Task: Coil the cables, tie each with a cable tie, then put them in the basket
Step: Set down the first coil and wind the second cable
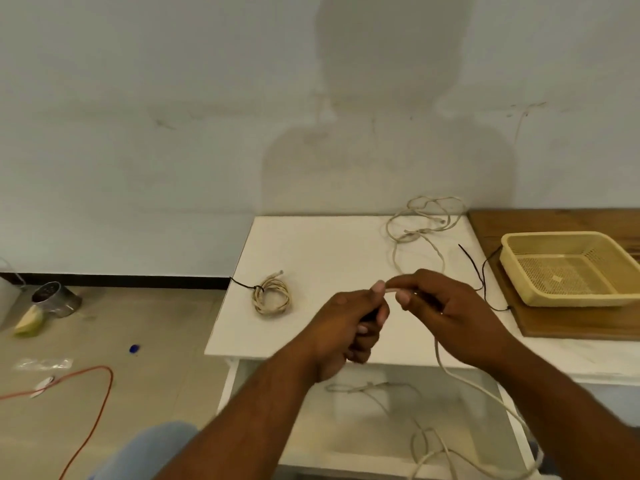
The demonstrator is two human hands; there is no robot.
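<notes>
Slack white cable (460, 379): hangs off the worktop (311, 258) front edge and lies in loose loops below it. Its upper end is at my hands, above that edge.

Left hand (346, 327): grip curled and clamped on the cable end, thumb on top.

Right hand (453, 306): grip pinching the same cable just beside the left, thumb against forefinger.

Tied coil (272, 295): near the left edge, black tie around it, not yet in the basket.

Tangled cable (422, 220): at the far edge, uncoiled.

Black cable ties (479, 271): loose by the right edge.

Basket (554, 237): on the wooden board (571, 323) beyond the right edge, no cables in it.

Risks, as I judge them: the low loops may knot or catch under the worktop as I draw them up. The dragging slack could sweep the ties off.
</notes>
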